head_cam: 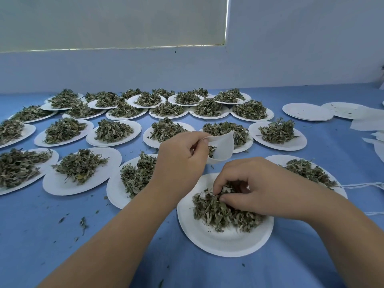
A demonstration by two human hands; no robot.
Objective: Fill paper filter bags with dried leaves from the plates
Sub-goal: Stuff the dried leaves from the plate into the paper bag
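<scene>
Early going, I judge: two emptied paper plates (307, 112) lie far right, while more than twenty others stand heaped. The left hand (180, 163) pinches a paper filter bag (223, 147) by its rim, mouth held open above the table, with a few leaves inside. The right hand (251, 190) curls its fingers into the dried leaves (218, 210) on the nearest plate (224, 244), gathering a pinch.

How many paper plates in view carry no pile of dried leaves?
2. The left empty plate sits far right on the blue table; the right empty plate lies beside it, next to loose paper filter bags. Either may be a stack hiding more.
</scene>
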